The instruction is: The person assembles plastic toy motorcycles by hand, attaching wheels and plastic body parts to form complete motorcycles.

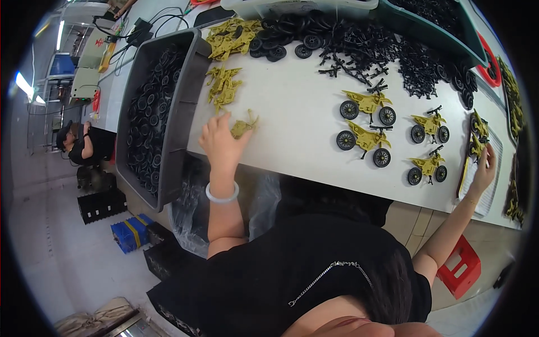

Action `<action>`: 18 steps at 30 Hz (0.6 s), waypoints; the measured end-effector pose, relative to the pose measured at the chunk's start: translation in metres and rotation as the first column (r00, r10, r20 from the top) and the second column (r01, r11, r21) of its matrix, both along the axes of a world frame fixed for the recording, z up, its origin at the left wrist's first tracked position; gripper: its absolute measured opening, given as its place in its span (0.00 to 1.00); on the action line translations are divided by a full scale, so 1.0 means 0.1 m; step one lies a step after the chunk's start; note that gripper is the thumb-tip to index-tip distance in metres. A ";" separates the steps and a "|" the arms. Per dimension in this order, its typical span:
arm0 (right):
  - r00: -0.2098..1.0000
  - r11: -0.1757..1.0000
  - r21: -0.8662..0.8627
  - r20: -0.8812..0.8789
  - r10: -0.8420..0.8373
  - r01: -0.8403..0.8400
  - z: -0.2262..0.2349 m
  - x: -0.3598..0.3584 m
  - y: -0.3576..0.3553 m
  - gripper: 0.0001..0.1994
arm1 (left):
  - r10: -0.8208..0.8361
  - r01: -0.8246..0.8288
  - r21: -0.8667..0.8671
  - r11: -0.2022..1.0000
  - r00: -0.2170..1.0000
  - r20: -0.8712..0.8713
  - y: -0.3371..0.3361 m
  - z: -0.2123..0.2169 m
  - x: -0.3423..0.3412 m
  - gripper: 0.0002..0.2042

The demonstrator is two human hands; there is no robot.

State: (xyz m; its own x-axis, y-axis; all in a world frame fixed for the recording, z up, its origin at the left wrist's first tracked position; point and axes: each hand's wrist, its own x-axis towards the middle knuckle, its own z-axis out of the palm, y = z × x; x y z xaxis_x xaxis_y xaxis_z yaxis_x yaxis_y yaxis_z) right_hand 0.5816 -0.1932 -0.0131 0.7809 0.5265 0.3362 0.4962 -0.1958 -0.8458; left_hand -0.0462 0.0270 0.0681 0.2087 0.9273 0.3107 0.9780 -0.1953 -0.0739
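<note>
My left hand point(223, 141) is over the left part of the white table, its fingers apart. A yellow-green toy motorcycle body point(242, 128), blurred by motion, is beside the thumb; whether they touch is unclear. At the far right, my right hand point(484, 171) has its fingers on a toy motorcycle point(476, 148) at the edge of a white tray point(487, 194). The fingers partly hide it. Several assembled toy motorcycles point(368, 104) with black wheels and handlebars stand in two columns between my hands. More loose yellow-green bodies point(223, 87) lie beyond my left hand.
A grey bin point(196, 73) of black wheels stands at the left. Piles of black wheels point(311, 42) and small black parts point(365, 48) line the back, below a green bin point(443, 42). A red crate point(463, 267) is under the right side. Another person point(84, 146) is at far left.
</note>
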 end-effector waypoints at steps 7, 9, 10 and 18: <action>0.877 0.889 -0.236 0.196 0.439 -0.393 0.54 -2.23 0.58 0.12 | -0.136 0.249 -0.282 0.927 0.921 0.365 -0.06 -0.15 0.13 0.21; 0.813 0.838 -0.351 0.267 0.517 -0.417 0.58 -2.65 0.72 0.12 | -0.372 0.442 -0.086 0.893 0.831 0.413 -0.13 -0.20 0.27 0.20; 0.784 0.817 -0.402 0.300 0.543 -0.412 0.57 -2.79 0.76 0.14 | -0.412 0.451 0.011 0.892 0.804 0.429 -0.18 -0.27 0.32 0.18; 0.847 0.812 -0.476 0.222 0.483 -0.338 0.41 -3.12 0.73 0.24 | -0.492 0.579 -0.112 0.808 0.766 0.413 -0.40 -0.29 0.60 0.14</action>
